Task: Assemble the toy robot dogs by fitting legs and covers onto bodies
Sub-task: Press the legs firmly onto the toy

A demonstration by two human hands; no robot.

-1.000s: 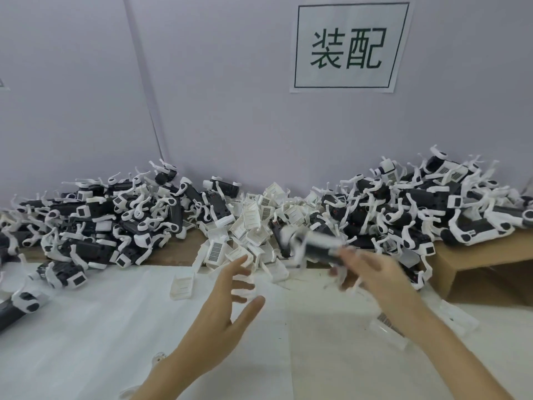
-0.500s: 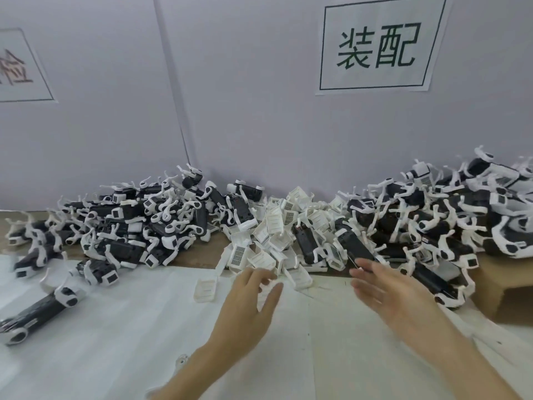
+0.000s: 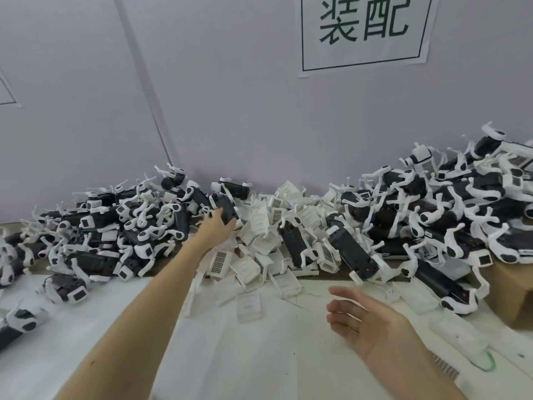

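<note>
My left hand (image 3: 215,228) is stretched far forward into the left pile and its fingers curl round a black toy dog body (image 3: 226,210) with white legs. My right hand (image 3: 363,319) hovers open above the white table sheet, palm turned left, holding nothing. A heap of white covers (image 3: 268,223) with barcode labels lies between the two piles. Another black body (image 3: 352,252) lies at the edge of the right pile.
A pile of black-and-white toy dogs (image 3: 115,226) fills the back left, and a bigger pile (image 3: 450,215) rises at the back right on a cardboard box (image 3: 513,287). A sign (image 3: 363,30) hangs on the wall. Loose clear bags (image 3: 458,339) lie by my right forearm.
My right hand has let go of the dog it held a second ago and drawn back empty. My left hand has reached forward from mid-table into the left pile and closed on a body.
</note>
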